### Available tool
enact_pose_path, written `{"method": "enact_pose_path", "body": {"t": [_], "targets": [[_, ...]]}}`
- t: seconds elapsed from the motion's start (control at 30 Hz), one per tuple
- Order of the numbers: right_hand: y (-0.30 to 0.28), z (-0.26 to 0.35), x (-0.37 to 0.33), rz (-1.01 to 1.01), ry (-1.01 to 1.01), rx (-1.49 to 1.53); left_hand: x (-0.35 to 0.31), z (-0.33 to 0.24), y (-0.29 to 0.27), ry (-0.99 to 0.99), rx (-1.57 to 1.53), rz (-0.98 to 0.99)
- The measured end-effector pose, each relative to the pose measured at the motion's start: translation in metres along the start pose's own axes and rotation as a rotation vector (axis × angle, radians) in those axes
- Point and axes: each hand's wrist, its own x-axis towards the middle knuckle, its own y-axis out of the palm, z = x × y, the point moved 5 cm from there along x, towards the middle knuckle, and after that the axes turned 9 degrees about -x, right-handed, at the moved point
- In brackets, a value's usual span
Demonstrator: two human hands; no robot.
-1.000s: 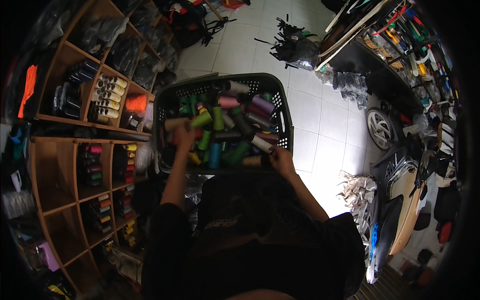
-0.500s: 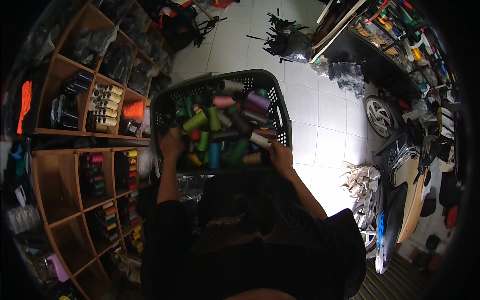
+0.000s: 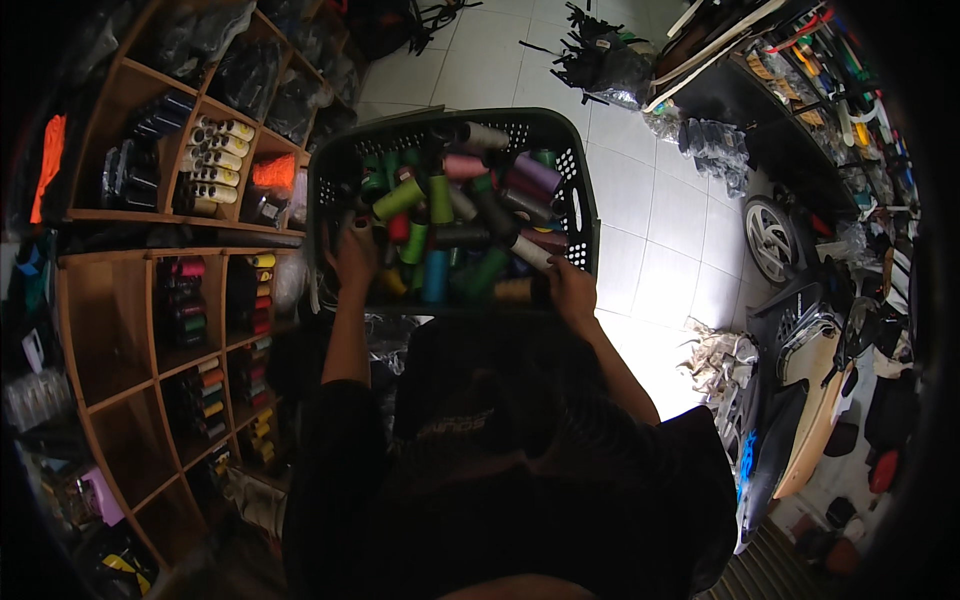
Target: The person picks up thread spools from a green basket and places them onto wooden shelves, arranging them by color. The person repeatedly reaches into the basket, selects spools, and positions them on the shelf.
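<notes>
A dark green plastic basket [image 3: 584,218] with a perforated rim is in front of me, heaped with thread spools in many colours. My left hand [image 3: 353,258] reaches inside its left end, closed on what looks like a dark thread spool [image 3: 360,224]; shadow hides part of the grip. At the near right corner, my right hand [image 3: 572,290] has its fingers closed on the end of a white thread spool [image 3: 531,251]. Between the hands lie a lime green spool [image 3: 398,200], a blue spool [image 3: 435,276] and a purple spool [image 3: 538,172].
On the left, a wooden cubby shelf [image 3: 105,400] holds thread spools and bagged goods, including white cones [image 3: 218,160]. A motorbike [image 3: 790,400] stands at right on white floor tiles [image 3: 655,270]. Clear plastic packets [image 3: 712,150] and black strap-like items [image 3: 600,60] lie farther off.
The basket and both hands sit slightly higher in the picture as the view shifts. My left hand has turned, and the dark spool end now shows above its fingers.
</notes>
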Motion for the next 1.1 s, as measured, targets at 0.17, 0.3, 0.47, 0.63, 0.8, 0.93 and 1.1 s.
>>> {"method": "enact_pose_path", "body": {"t": [0.17,0.3,0.47,0.63,0.8,0.93,1.1], "targets": [[-0.001,0.002,0.0,-0.009,-0.008,0.005,-0.002,-0.023,-0.03,-0.086,-0.031,-0.018],[-0.007,0.006,-0.001,-0.054,-0.063,0.094,-0.024,-0.023,-0.051,-0.031,-0.181,-0.151],[-0.004,0.003,0.0,-0.036,-0.087,0.132,-0.047,-0.032,-0.042,0.055,-0.317,-0.065],[-0.008,0.008,0.002,0.036,-0.126,0.081,-0.062,-0.143,-0.008,0.271,-0.348,0.132],[-0.005,0.006,0.003,0.049,-0.162,0.088,-0.054,-0.255,0.032,0.478,-0.224,0.108],[-0.011,0.011,0.004,0.059,-0.212,0.116,-0.056,-0.272,0.08,0.646,0.068,0.148],[-0.005,0.011,-0.009,0.129,-0.228,0.064,-0.058,-0.274,0.05,0.607,-0.124,0.196]]}}
